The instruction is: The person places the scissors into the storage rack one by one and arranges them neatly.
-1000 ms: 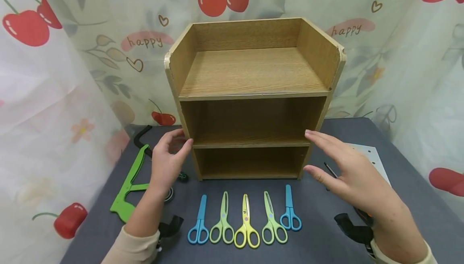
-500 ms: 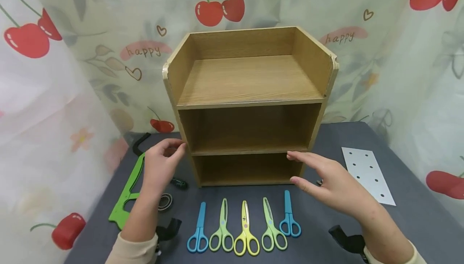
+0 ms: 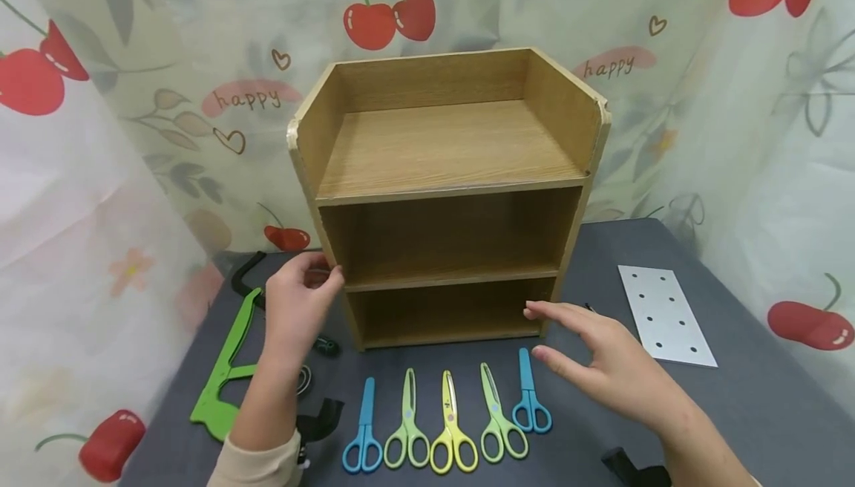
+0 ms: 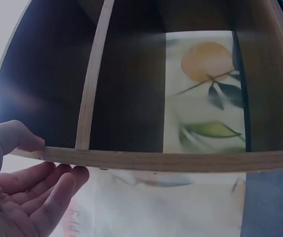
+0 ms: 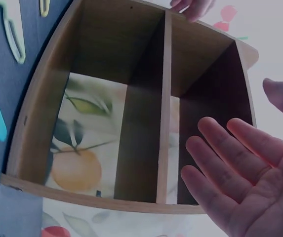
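A wooden shelf unit (image 3: 437,280) with an open top tier and two compartments stands upright at the back of the table. My left hand (image 3: 297,309) holds the front edge of its left side panel, near the middle board. In the left wrist view the thumb (image 4: 25,138) lies on the inner face and the curled fingers (image 4: 42,187) on the outer side. My right hand (image 3: 601,361) hovers before the lower right corner, fingers extended and nothing in it. The right wrist view shows its open palm (image 5: 264,197) facing the compartments.
A row of several scissors, among them a yellow pair (image 3: 451,427) and a blue pair (image 3: 531,398), lies before the shelf. Left are a green-handled saw (image 3: 227,383), a tape roll (image 3: 303,379) and a dark green item (image 3: 326,346). A white dotted sheet (image 3: 668,316) lies right.
My right hand has moved from beside the shelf's right side to lower in front of it. My left hand stays at the left panel. The shelf now appears turned slightly, and the head view has shifted.
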`<move>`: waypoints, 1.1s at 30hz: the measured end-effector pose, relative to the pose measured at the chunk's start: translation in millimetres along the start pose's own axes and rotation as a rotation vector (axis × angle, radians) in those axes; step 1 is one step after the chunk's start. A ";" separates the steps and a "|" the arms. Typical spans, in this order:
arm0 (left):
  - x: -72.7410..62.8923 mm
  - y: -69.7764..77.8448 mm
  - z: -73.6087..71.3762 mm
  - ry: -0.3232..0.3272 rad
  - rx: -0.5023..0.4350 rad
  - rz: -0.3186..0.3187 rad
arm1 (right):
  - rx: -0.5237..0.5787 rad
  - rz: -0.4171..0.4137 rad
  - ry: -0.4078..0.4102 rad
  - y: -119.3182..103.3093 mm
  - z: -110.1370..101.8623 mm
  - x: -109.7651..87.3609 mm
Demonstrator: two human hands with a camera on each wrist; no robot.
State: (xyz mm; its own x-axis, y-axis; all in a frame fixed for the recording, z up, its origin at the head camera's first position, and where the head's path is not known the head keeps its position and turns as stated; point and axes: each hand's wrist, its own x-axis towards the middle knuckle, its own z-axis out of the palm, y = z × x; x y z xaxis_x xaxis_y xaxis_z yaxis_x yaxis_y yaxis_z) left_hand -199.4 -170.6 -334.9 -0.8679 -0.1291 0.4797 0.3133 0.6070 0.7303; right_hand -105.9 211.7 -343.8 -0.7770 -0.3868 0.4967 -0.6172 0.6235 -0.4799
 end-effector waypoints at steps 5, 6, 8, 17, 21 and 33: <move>-0.7 -1.8 4.5 0.056 0.017 0.083 | 0.055 0.029 0.021 -3.5 8.9 -9.7; -0.8 -1.8 4.6 0.059 0.019 0.090 | 0.062 0.040 0.022 -3.5 11.0 -12.0; -1.0 -1.7 5.3 0.064 0.027 0.097 | 0.086 0.058 0.021 -3.2 15.4 -16.2; -2.3 -1.1 9.2 0.090 0.054 0.114 | 0.113 0.175 -0.017 2.1 33.9 -33.5; -2.2 -1.2 9.8 0.095 0.047 0.111 | 0.157 0.223 -0.038 6.0 39.7 -37.6; -2.2 -1.0 9.9 0.085 0.003 0.082 | 0.254 0.463 -0.163 27.3 53.4 -40.1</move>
State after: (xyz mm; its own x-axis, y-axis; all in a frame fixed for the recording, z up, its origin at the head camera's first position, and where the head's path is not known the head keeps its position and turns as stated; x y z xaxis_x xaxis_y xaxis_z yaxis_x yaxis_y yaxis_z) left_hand -201.6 -163.1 -341.5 -0.8036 -0.1450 0.5772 0.3806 0.6204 0.6857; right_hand -98.2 208.0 -415.4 -0.9711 -0.2239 0.0832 -0.2009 0.5776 -0.7912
